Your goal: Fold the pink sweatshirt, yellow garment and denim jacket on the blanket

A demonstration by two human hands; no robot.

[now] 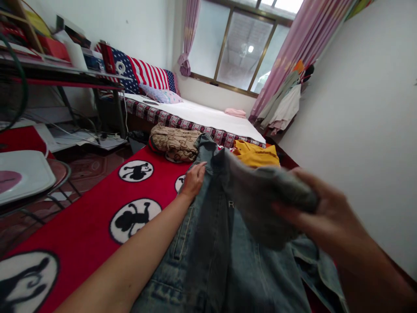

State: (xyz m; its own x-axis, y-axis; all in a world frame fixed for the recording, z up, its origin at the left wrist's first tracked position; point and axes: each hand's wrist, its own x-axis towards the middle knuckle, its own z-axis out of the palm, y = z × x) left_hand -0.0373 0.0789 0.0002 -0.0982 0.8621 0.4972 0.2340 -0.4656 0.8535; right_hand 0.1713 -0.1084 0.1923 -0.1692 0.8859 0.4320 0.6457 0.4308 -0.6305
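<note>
A faded blue denim jacket [224, 256] lies spread on a red bedcover [87, 226] printed with black-and-white round figures. My left hand [193, 179] lies flat on the jacket's far left part, fingers together and stretched. My right hand [321, 208] is closed on a lifted fold of the jacket, held above the rest of it; the hand is blurred by motion.
A brown patterned bag [176, 142] and a yellow garment [256, 154] lie beyond the jacket. Behind them stands a bed with a white sheet [202, 115]. A cluttered desk [61, 74] is at left, a white chair seat [22, 174] nearby, a white wall at right.
</note>
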